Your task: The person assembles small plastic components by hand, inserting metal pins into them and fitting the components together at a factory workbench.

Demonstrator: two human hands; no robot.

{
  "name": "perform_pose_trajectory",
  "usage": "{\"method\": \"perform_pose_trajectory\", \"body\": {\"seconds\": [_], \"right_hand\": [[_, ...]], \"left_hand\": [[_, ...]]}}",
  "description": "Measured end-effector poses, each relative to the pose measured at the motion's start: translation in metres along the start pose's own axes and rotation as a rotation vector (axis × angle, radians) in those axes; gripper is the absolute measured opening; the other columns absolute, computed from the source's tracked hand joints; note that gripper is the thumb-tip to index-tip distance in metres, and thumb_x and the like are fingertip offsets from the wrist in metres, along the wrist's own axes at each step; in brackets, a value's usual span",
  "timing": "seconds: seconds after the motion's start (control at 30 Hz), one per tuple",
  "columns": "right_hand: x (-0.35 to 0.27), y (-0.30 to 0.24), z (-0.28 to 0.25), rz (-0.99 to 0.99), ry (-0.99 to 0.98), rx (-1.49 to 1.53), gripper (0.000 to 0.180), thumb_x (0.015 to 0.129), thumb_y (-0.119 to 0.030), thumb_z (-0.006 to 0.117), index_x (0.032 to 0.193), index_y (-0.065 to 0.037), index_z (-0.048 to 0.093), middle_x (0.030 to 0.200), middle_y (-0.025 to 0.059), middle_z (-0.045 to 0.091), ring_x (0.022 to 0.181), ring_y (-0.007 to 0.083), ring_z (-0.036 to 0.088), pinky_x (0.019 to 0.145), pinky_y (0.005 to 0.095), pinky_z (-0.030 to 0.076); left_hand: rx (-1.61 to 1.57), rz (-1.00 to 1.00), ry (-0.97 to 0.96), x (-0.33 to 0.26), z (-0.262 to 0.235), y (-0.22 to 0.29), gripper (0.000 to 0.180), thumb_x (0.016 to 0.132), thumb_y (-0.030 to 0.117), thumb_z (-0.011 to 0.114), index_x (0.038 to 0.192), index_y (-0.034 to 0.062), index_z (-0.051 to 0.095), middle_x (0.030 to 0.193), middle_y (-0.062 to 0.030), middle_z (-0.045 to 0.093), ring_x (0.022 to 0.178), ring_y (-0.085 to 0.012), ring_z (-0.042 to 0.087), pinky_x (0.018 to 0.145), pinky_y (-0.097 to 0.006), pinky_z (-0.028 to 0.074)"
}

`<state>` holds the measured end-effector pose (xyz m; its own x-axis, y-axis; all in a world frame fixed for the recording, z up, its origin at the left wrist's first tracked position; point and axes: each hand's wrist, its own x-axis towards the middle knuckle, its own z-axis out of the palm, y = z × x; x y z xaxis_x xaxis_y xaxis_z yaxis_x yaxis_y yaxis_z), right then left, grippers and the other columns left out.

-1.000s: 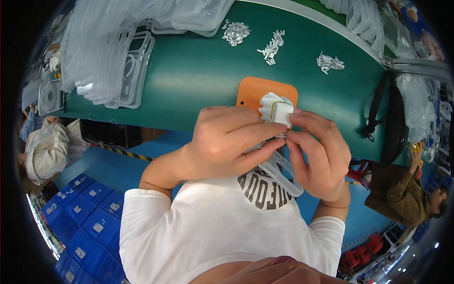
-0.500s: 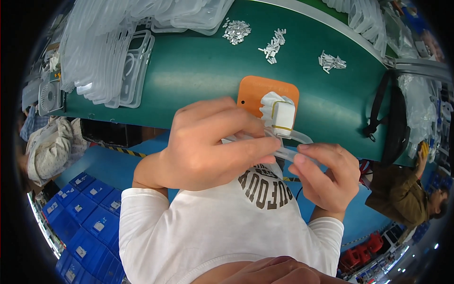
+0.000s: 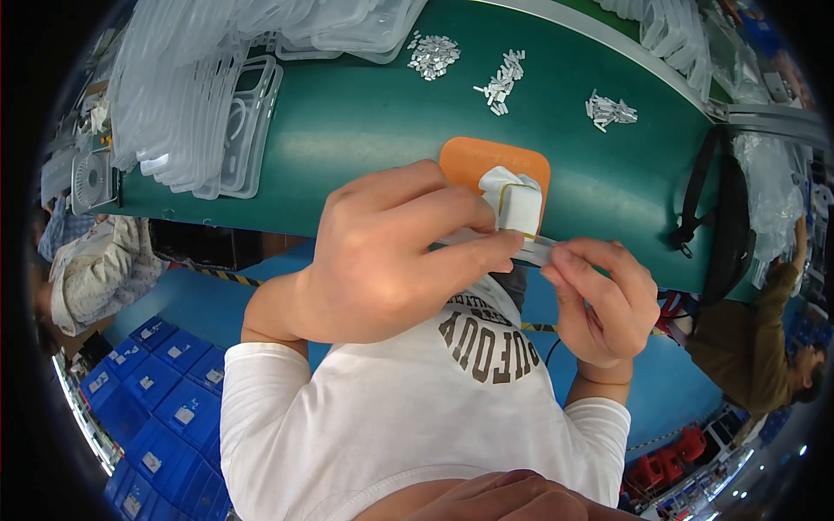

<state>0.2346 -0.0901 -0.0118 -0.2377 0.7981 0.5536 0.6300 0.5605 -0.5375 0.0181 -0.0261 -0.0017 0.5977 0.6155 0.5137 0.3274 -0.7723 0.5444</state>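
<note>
My left hand (image 3: 395, 252) and my right hand (image 3: 604, 300) both grip a clear plastic phone case (image 3: 539, 249) seen edge-on, held close to my chest above the near edge of the green table (image 3: 365, 130). The left hand covers most of the case. Just behind the case, an orange pad (image 3: 473, 161) lies on the table with a small white block wrapped in white cloth (image 3: 514, 201) on it. Three small heaps of little silver metal parts (image 3: 504, 82) lie farther back on the table.
Stacks of clear phone cases (image 3: 200, 95) fill the table's left and far side. A black strap (image 3: 695, 200) hangs over the table's right end. Blue bins (image 3: 148, 391) stand on the floor at lower left. Another person (image 3: 756, 347) is at the right.
My left hand has come closer to the camera and slid along the case toward the right. My right hand has shifted right and now pinches the case's right end.
</note>
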Motion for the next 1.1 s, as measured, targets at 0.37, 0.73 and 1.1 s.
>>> {"method": "perform_pose_trajectory", "body": {"seconds": [0.37, 0.73, 1.1], "right_hand": [[0.008, -0.003, -0.004, 0.004, -0.11, -0.03, 0.026, 0.064, 0.003, 0.078, 0.086, 0.001, 0.066, 0.076, 0.0097, 0.063, 0.056, 0.018, 0.059, 0.045, 0.0263, 0.042], [0.018, -0.003, -0.018, 0.343, -0.237, 0.523, 0.012, 0.074, 0.004, 0.07, 0.086, 0.005, 0.068, 0.077, 0.0118, 0.067, 0.06, 0.0182, 0.061, 0.054, 0.0262, 0.047], [0.037, 0.001, -0.017, 0.368, -0.564, 0.574, 0.006, 0.072, 0.003, 0.066, 0.079, 0.003, 0.068, 0.067, 0.0079, 0.063, 0.058, 0.0146, 0.059, 0.052, 0.0274, 0.046]], "left_hand": [[-0.036, -0.006, -0.028, 0.002, 0.003, -0.003, 0.031, 0.057, 0.007, 0.082, 0.087, 0.0087, 0.073, 0.068, -0.0009, 0.06, 0.055, -0.0165, 0.052, 0.044, -0.028, 0.039], [-0.208, 0.153, -0.104, 0.0, -0.009, -0.013, 0.023, 0.063, 0.009, 0.079, 0.08, 0.0037, 0.065, 0.077, -0.0052, 0.068, 0.061, -0.0216, 0.062, 0.051, -0.03, 0.047], [-0.151, 0.236, -0.125, 0.005, -0.01, -0.003, 0.019, 0.066, 0.007, 0.075, 0.077, 0.0045, 0.06, 0.075, -0.0056, 0.067, 0.06, -0.0227, 0.062, 0.05, -0.032, 0.048]]}}
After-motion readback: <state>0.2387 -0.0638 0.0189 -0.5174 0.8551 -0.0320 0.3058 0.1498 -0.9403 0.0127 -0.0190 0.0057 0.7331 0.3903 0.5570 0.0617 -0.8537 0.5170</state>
